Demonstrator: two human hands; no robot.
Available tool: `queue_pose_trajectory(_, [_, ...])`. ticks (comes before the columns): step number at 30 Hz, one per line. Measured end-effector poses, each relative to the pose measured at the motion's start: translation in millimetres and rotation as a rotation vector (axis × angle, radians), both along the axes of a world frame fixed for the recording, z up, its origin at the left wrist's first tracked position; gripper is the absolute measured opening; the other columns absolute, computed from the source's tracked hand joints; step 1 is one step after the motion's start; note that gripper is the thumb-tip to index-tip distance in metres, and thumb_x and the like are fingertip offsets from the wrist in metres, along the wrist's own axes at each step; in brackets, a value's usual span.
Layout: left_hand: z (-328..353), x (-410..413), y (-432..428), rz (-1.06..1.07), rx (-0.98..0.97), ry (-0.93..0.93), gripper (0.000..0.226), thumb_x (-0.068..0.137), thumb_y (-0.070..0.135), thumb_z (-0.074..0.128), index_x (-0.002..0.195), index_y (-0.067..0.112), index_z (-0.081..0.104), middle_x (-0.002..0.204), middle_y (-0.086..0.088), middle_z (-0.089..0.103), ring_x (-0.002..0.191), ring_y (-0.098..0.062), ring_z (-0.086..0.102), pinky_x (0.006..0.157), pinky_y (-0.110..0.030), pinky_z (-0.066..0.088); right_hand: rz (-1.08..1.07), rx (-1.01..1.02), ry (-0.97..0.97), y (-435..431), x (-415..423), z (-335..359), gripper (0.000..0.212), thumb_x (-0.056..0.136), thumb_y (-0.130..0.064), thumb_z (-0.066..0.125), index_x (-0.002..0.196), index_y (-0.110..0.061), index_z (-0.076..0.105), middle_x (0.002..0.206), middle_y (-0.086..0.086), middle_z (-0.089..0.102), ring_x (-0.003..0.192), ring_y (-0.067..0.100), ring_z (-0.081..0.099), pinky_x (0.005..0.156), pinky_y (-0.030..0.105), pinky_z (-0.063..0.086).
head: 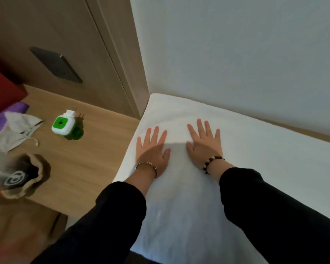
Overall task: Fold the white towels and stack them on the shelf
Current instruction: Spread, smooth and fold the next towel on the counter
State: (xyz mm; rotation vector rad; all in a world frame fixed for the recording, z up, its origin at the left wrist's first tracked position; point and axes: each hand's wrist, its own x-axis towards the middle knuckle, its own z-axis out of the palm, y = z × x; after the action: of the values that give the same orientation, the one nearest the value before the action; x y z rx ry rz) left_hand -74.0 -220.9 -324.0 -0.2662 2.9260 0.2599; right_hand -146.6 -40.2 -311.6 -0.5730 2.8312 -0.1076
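Left hand: my left hand [152,147] lies palm down on the white towel [179,206], fingers straight and spread wide, gripping nothing.
Right hand: my right hand [205,142] lies flat just beside it, apart from it, fingers straight and fanned wide, also holding nothing.
Towel: it is spread flat in front of me, its far corner in the angle where the white wall [236,54] meets the wooden panel [46,35]. Both palms rest near that far corner. I cannot tell what lies under it.
Wrists: a thin silver bangle [147,165] on the left, a bead bracelet [212,162] on the right, with black sleeves [112,216] behind both.
Table: a wooden table [80,168] stands to the left, touching the towel's edge.
On the table: a green and white plug-in device [62,125], near the towel; further left a grey drawstring pouch [15,130] lying on purple cloth [17,108]; a brown bag [44,168] at the near edge.
Far left: something red [2,90], cut off by the frame.
Panel: a dark plate [55,64] is set in the wood above the table.
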Motion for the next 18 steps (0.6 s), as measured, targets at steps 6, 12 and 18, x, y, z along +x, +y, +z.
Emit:
queue_pose_trajectory(6, [13.1,-10.5,28.8,0.035,-0.133,-0.117,0.059,0.100,0.039,0.018,0.151,0.024,-0.006,0.158,-0.001,-0.016,0.145,-0.024,-0.017,0.114,-0.055,-0.002,-0.102,-0.185,-0.109,41.9,7.7,26.7,0.055,0.101,-0.035,0.025,0.153,-0.023,0.010,0.161,0.001,-0.007,0.147,0.017,-0.007,0.116,0.046,-0.005])
queue_pose_trajectory(12, [26.7,0.1,183.3,-0.319,-0.007,-0.102,0.057,0.100,0.042,0.022,0.151,0.029,0.000,0.159,0.000,-0.012,0.145,-0.024,-0.016,0.113,-0.056,-0.003,-0.440,0.066,0.001,186.8,59.9,27.0,0.055,0.100,-0.033,0.024,0.152,-0.018,0.012,0.161,0.005,-0.003,0.147,0.023,-0.003,0.115,0.054,0.004])
queue_pose_trajectory(18, [7.3,37.7,261.6,-0.221,-0.092,-0.083,0.059,0.097,0.050,0.010,0.147,0.034,-0.017,0.156,0.003,-0.024,0.142,-0.024,-0.024,0.111,-0.057,-0.010,-0.384,0.083,-0.019,260.8,82.7,-0.3,0.058,0.097,-0.049,0.013,0.151,-0.036,-0.006,0.160,-0.005,-0.013,0.147,0.021,-0.012,0.115,0.057,-0.001])
